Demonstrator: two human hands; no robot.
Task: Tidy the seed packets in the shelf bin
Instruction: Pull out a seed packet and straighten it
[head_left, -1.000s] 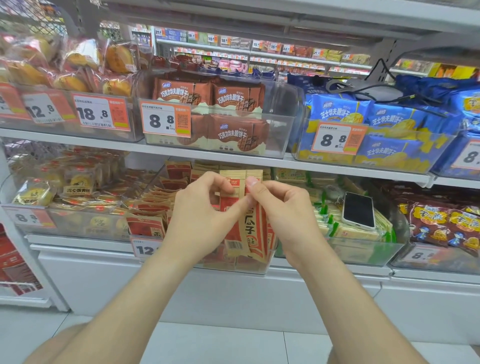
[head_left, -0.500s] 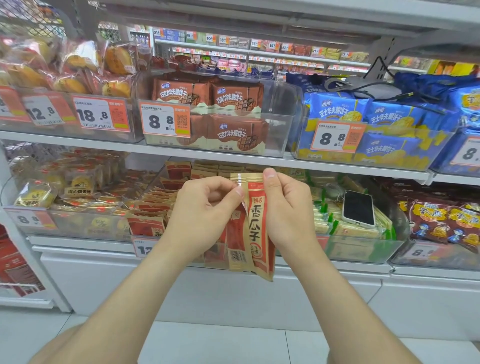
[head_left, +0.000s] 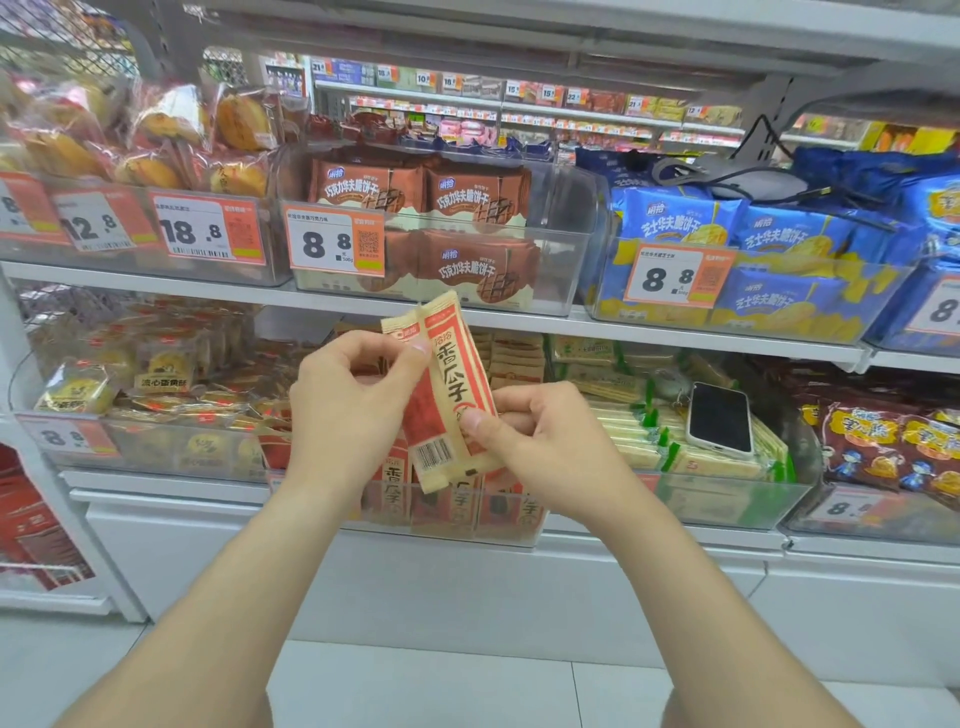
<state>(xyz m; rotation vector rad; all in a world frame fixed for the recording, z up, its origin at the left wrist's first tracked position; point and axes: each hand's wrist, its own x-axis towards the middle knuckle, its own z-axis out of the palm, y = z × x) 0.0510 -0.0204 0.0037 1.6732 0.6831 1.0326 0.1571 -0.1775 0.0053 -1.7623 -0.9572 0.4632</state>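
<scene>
This is a shop selling packaged snacks. White metal shelves (head_left: 218, 291) carry clear plastic bins (head_left: 563, 249), each fronted by an orange-and-white price tag (head_left: 335, 241) reading 8.8, 12.8 or 18.8. The bins hold stacks of identical goods: brown wafer biscuit packets (head_left: 467, 189), blue biscuit packets (head_left: 779, 228), bagged golden cakes (head_left: 171, 127) and red-and-cream seed packets (head_left: 390, 488). Behind them is another aisle of tagged shelves (head_left: 519, 106).

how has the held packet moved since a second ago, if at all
Yes, up. The packet had its top below the shelf edge; now its top overlaps that edge, pinched by the left hand and right hand.
</scene>
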